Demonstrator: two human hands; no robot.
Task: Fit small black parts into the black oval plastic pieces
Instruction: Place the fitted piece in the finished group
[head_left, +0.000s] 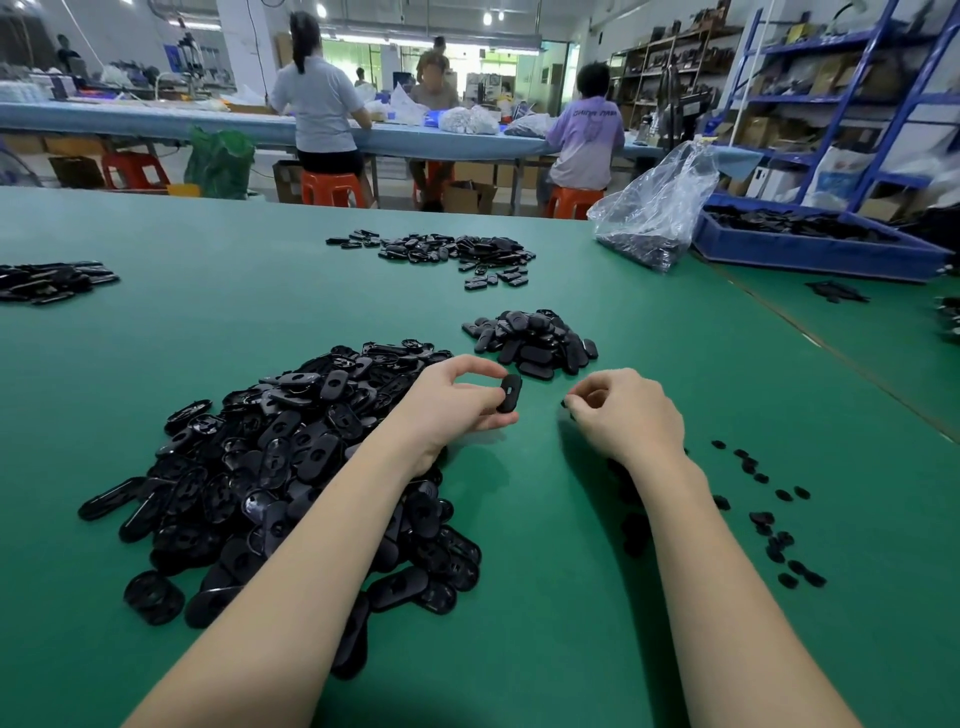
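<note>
My left hand (452, 402) pinches one black oval plastic piece (509, 393) upright between thumb and fingers, its slot facing me. My right hand (628, 413) is a little to the right of it, fingers curled, pinching a small black part (565, 403) that barely shows at the fingertips. A big heap of black oval pieces (270, 467) lies under and left of my left forearm. A smaller pile of oval pieces (532, 343) sits just beyond my hands. Small black parts (769, 525) lie scattered right of my right forearm.
More piles of black pieces lie farther off on the green table (519, 597): one at the back middle (457, 254), one at the far left (49, 280). A clear plastic bag (654, 213) and a blue crate (810, 239) stand back right. People sit at another table behind.
</note>
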